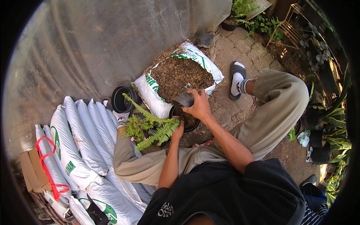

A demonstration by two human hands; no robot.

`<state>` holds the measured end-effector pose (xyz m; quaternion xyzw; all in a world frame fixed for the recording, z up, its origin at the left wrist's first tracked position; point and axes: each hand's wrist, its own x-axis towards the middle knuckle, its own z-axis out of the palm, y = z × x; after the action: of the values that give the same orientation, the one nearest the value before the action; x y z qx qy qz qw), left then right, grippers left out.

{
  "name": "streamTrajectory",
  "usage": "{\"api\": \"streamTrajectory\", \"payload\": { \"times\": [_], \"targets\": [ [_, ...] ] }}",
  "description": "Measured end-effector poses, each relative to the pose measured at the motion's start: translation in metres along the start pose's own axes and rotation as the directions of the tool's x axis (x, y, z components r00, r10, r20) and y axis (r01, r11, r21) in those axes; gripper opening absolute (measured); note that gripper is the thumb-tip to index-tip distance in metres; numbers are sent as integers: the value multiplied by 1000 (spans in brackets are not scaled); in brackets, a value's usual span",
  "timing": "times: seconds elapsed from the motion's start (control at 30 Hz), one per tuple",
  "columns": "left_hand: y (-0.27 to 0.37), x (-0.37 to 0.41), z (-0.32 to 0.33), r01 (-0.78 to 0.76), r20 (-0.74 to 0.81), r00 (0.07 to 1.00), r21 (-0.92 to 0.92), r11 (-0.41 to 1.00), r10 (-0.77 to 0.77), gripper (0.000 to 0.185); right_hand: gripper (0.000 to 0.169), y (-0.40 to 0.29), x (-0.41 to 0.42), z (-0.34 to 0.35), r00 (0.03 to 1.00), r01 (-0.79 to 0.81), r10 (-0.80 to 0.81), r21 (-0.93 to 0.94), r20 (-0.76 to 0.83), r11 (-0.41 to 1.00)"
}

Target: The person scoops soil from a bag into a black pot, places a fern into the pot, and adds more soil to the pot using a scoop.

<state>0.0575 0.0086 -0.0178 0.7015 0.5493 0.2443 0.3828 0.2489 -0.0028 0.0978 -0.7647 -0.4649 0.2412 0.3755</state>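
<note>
My right hand grips a small dark plastic pot, tilted above a larger black pot. Dark planting mix shows inside the larger pot. At that pot's left side, my left hand holds a green fern, whose fronds spread out to the left. The fern's base is hidden by the hand and the rim. Just beyond the pots lies a torn-open white sack, full of loose brown planting mix.
Stacked white sacks lie at left, near a cardboard box. Empty black pots and a pink-flowered plant stand by my left foot. A plastic sheet hangs behind. Potted plants line the right side.
</note>
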Motion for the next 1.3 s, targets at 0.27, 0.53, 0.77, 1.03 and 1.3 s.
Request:
{"api": "streamTrajectory", "payload": {
  "times": [0.27,0.53,0.77,1.03,1.3],
  "targets": [
    [-2,1,2,-44,-14,999,-3,999,43,22,75,1,1,0,1000,11,-11,20,-30,1000],
    [-11,2,3,-10,-11,1000,-19,1000,10,20,75,-2,2,-2,999,6,-4,54,-42,999],
    [-17,5,2,-40,-11,999,-14,999,40,17,74,-6,1,8,1000,27,-26,95,-15,995],
    [-10,4,2,-3,-14,1000,0,1000,3,19,78,-1,2,-12,999,-17,17,6,-38,1000],
    [-13,4,4,-22,-19,1000,-28,999,22,17,77,2,-2,-27,997,-43,38,-74,-67,996]
  ]
}}
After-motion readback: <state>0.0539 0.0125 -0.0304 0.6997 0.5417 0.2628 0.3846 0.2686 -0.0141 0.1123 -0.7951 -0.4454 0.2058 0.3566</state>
